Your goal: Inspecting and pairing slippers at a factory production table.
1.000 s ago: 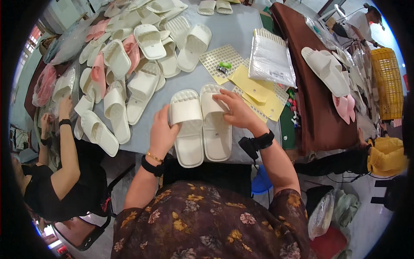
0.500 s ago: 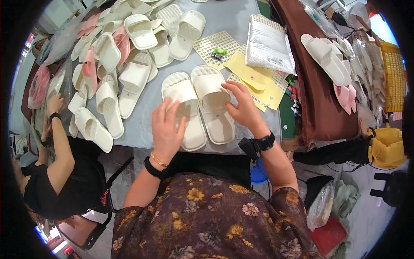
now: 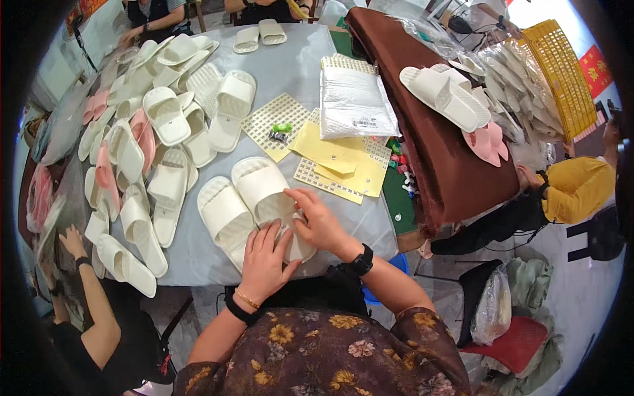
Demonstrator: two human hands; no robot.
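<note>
In front of me, two white slippers lie side by side, toes pointing away: a left slipper [image 3: 224, 210] and a right slipper [image 3: 261, 188]. My left hand [image 3: 264, 263] rests over their footbeds near the heels, fingers stretched out and covering part of both. My right hand [image 3: 321, 223] is at the right edge of the right slipper's strap. Its fingertips touch or nearly touch that edge, with the thumb apart over the footbed. Neither hand holds anything that I can see. Both heels are partly hidden by my hands.
White and pink slippers [image 3: 129, 148] pile up on the left. Yellow sticker sheets [image 3: 330, 148] lie beyond my right hand, under a white padded envelope [image 3: 356, 99]. More slippers [image 3: 449, 96] sit on a brown cloth [image 3: 422, 152]. A co-worker's arm [image 3: 99, 317] is at left.
My left hand has moved from the left slipper's strap to the heel area, closer to my right hand. The view has tilted up and turned right, so the table appears lower and further left.
</note>
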